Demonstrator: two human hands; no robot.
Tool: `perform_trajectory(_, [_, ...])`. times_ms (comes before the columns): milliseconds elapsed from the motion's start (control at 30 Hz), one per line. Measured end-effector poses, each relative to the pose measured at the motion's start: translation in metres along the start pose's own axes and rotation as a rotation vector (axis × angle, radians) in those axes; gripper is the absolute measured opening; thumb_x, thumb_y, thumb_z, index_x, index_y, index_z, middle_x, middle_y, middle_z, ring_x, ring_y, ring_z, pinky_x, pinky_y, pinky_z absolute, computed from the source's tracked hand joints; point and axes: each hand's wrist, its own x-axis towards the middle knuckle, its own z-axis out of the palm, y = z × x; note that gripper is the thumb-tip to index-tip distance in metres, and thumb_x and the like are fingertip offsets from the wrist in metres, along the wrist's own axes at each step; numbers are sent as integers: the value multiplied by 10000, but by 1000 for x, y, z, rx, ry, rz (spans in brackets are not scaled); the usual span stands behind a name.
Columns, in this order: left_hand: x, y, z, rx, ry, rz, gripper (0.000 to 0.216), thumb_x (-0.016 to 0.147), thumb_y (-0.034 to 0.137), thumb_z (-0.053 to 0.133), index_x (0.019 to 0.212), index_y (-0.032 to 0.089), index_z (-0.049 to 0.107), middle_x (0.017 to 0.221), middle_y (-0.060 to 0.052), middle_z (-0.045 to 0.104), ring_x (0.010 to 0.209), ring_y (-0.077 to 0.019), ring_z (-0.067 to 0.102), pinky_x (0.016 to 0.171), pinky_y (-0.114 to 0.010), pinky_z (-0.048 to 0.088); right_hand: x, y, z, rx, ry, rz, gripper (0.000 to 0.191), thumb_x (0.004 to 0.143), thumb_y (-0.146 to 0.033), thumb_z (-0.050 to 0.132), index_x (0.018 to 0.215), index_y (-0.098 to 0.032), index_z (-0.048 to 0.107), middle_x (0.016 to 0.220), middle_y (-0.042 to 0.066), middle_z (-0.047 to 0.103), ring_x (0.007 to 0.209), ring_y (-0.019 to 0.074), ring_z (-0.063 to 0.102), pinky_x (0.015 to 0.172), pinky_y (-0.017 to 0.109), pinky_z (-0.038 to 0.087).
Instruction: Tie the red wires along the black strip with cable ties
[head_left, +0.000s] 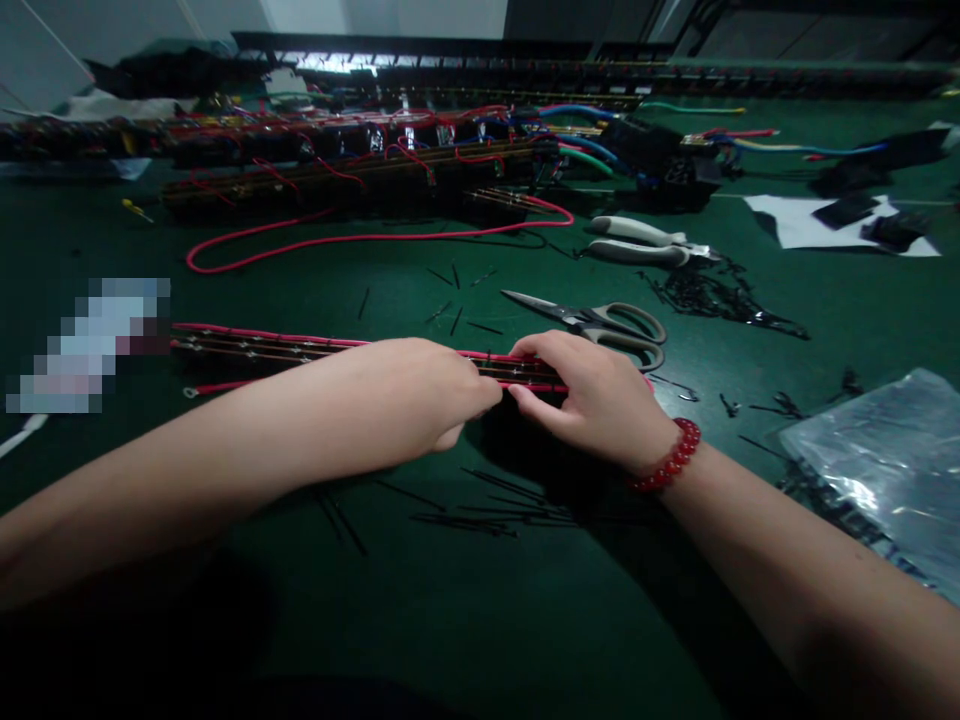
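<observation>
A long dark strip (300, 350) with thin metal rods and a red wire (217, 328) along its back edge lies in front of me. Another red wire runs along its near side and ends in a ring terminal (192, 392). My left hand (435, 390) is closed over the strip's middle, fingertips pressed together at the near edge; what they pinch is hidden. To its right, my right hand (592, 395) grips the strip with thumb in front and fingers behind. Loose black cable ties (480, 520) lie on the near side of the table.
Behind the right hand are scissors (592, 325) and grey-handled pliers (645, 240), beside black cut-off pieces (712, 290). Wired dark assemblies (337, 180) span the back of the green table (480, 620). A clear plastic bag (892, 460) sits at right, a blurred-out device (90, 350) at left.
</observation>
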Motion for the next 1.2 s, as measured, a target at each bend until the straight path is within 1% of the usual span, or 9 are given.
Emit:
perform_trajectory(67, [-2,-7,-2,-26,39,-33,203,886,202,538,1022,213,689,972,-44,729,854,-179,676,809,-276,496,0,0,0,4,-5,-2,303,847,-382,567,1062,-179,631,1044,94,711,907,253,650,721,360,483])
perform_trajectory(200, [-5,-16,-5,-48,66,-85,220,886,235,535,1047,237,686,963,-36,719,905,-199,671,842,-303,494,0,1,0,17,-13,-7,300,851,-383,562,1067,-185,623,1044,95,708,897,250,645,716,363,481])
perform_trajectory(267, [-6,-19,-5,-38,79,-93,236,892,233,522,1064,240,682,959,-35,714,920,-197,665,858,-303,488,0,1,-1,25,-12,-9,297,853,-382,558,1070,-188,620,1043,96,708,911,255,640,731,369,481])
perform_trajectory(333, [-5,-22,-6,-19,82,-107,235,897,217,505,1040,231,690,948,-39,709,915,-192,660,867,-299,482,0,1,-1,26,-6,-13,293,854,-376,557,1070,-189,619,1040,99,707,933,263,634,751,378,481])
perform_trajectory(500, [-6,-28,-6,5,75,-143,223,903,193,475,955,201,692,919,-50,692,845,-183,644,810,-285,476,-1,0,-2,15,28,-43,272,847,-341,565,1056,-177,626,1054,115,700,961,275,619,773,391,480])
perform_trajectory(667, [-5,-28,-4,-17,100,-173,217,914,210,463,971,183,671,926,-53,678,806,-166,628,754,-260,466,-2,-3,-3,-17,128,-156,220,855,-300,564,1017,-172,640,1024,125,702,930,274,614,808,414,475])
perform_trajectory(800, [-3,-28,-4,-10,113,-175,205,918,233,458,962,180,651,923,-54,672,768,-161,616,707,-255,456,-3,-8,-4,105,185,-169,133,837,-245,578,950,-206,635,984,105,702,924,262,617,831,427,484])
perform_trajectory(933, [-3,-28,-4,-17,106,-168,198,917,260,465,958,181,643,910,-57,670,747,-164,615,683,-256,450,-4,-10,-5,223,192,-145,100,828,-224,595,919,-220,636,942,79,695,900,239,623,827,403,495])
perform_trajectory(1200, [-1,-24,-2,-47,116,-163,192,906,249,478,970,183,647,909,-52,676,775,-170,629,729,-261,463,-1,-5,-3,301,164,-138,83,849,-214,581,870,-213,662,897,68,708,855,223,625,807,399,498])
